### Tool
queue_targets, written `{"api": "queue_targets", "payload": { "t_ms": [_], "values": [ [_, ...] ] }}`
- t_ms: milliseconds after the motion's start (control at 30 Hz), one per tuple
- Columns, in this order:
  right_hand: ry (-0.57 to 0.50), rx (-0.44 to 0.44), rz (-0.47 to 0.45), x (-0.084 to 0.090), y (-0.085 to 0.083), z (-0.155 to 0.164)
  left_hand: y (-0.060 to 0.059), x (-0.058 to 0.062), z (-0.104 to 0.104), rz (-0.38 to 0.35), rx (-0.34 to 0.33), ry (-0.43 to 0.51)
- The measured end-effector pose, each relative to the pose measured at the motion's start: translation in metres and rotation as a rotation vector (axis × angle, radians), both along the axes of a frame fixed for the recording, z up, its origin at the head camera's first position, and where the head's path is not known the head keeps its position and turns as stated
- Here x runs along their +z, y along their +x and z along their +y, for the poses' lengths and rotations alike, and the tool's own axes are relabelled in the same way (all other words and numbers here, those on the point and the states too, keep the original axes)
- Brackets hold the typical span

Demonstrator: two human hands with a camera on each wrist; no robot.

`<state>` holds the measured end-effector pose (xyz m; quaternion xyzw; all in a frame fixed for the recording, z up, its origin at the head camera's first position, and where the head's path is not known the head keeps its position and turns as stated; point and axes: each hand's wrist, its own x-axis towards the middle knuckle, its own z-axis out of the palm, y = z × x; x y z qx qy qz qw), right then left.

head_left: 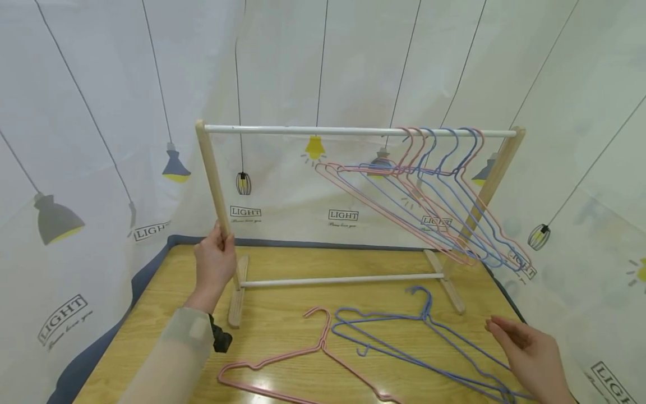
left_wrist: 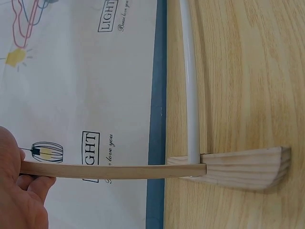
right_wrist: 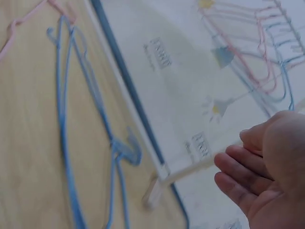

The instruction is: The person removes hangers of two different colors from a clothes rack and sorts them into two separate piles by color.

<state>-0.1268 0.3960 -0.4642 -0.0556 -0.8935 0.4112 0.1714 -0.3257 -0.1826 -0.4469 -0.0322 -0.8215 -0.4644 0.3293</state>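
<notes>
My left hand (head_left: 214,266) grips the left wooden post (head_left: 214,174) of a small garment rack, low down above its foot (left_wrist: 238,167). Several pink and blue wire hangers (head_left: 439,171) hang bunched at the right end of the white top rail (head_left: 303,131). My right hand (head_left: 530,353) holds nothing, its fingers loosely bent, over the table's right side. Just left of it lie blue hangers (head_left: 426,320), overlapping one another. Beside them, nearer the front, a pink hanger (head_left: 323,343) rests flat with its hook toward the rack.
The rack stands on a wood-grain table (head_left: 282,303), with a white lower bar (head_left: 343,280) between its feet. White curtain cloth (head_left: 282,73) printed with lamps surrounds the table on the back and sides. A dark blue border (head_left: 303,243) runs along the table's back edge.
</notes>
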Motion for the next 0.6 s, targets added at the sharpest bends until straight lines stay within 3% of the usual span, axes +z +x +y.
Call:
{"api": "queue_targets", "payload": {
  "t_ms": [133, 333, 600],
  "values": [
    [-0.102, 0.002, 0.152, 0.024, -0.012, -0.022, 0.0, 0.001, -0.002, 0.009, 0.005, -0.001],
    [-0.201, 0.026, 0.293, 0.047, -0.031, -0.045, 0.0, 0.001, -0.003, 0.002, 0.009, 0.006],
    [-0.221, 0.033, 0.347, 0.06, -0.053, -0.054, 0.001, 0.0, 0.001, -0.014, 0.007, 0.007]
  ]
}}
